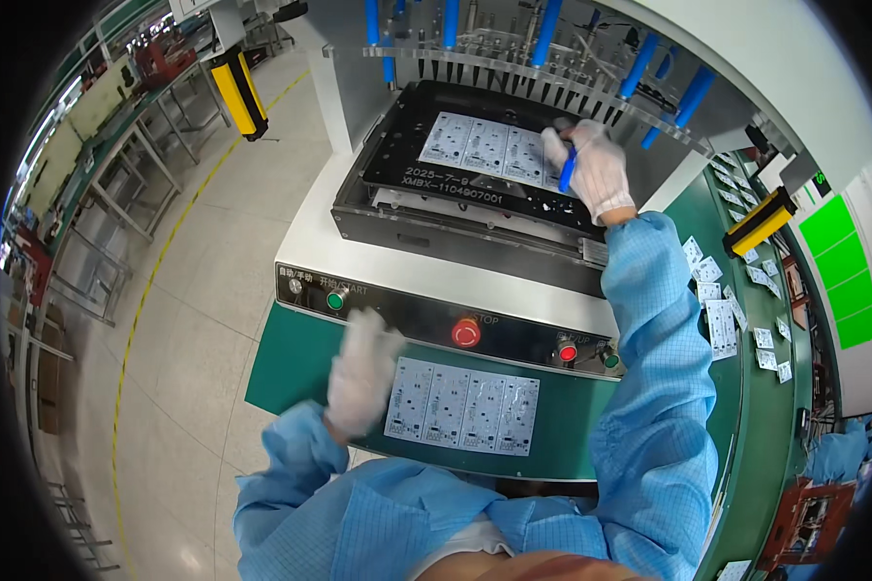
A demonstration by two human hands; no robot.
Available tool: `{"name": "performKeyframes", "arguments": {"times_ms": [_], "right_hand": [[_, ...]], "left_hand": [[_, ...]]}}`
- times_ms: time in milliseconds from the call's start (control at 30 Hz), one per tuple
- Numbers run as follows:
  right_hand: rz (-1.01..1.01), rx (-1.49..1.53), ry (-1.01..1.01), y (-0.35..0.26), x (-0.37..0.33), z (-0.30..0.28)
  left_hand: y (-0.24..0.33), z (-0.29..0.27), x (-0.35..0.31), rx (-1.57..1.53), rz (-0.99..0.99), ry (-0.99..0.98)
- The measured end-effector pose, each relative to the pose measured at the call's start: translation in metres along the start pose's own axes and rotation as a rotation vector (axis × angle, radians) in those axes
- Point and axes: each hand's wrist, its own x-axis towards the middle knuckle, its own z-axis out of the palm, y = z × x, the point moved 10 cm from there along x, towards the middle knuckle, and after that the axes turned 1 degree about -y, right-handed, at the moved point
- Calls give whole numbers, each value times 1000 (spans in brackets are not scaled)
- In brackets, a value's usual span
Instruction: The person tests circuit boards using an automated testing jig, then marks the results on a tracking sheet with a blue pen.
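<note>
Right hand [596, 167] curled round blue pen [568, 169] | left hand [362, 373] blurred, grip unclear | boards [482, 145] within fixture [394, 147] edges, likely for alignment

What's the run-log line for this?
right hand: holds blue pen-like tool, at panel in black fixture | left hand: blurred, near green button | second panel: on green surface

The green worktop [291, 366] in front carries a white four-section circuit panel [462, 407], lying flat just below the machine's control strip [417, 316]. On the black fixture plate [404, 140] — raised above the worktop — lies a second white panel [484, 145]. Green benching [767, 416] at right bears scattered white boards [721, 329], some apparently overlapping — the farthest show too small to tell.
</note>
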Motion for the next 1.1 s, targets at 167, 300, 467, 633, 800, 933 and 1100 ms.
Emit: {"name": "performKeyframes", "arguments": {"times_ms": [167,300,467,633,800,933,1100], "right_hand": [[-135,104,13,-49,3,11],[-121,230,-443,-70,-12,68],[-56,242,-561,-62,-20,84],[67,298,-431,-56,-9,63],[546,840,200,3,-83,-65],[839,428,285,24,-243,-156],[959,290,189,5,-349,-109]], "left_hand": [[-37,-13,56,256,10,241],[-56,-2,60,244,15,307],[-61,-4,62,180,13,343],[-54,-8,58,205,51,362],[-60,-9,38,-80,100,324],[-62,-12,26,-56,102,313],[-61,-12,28,115,56,297]]}}
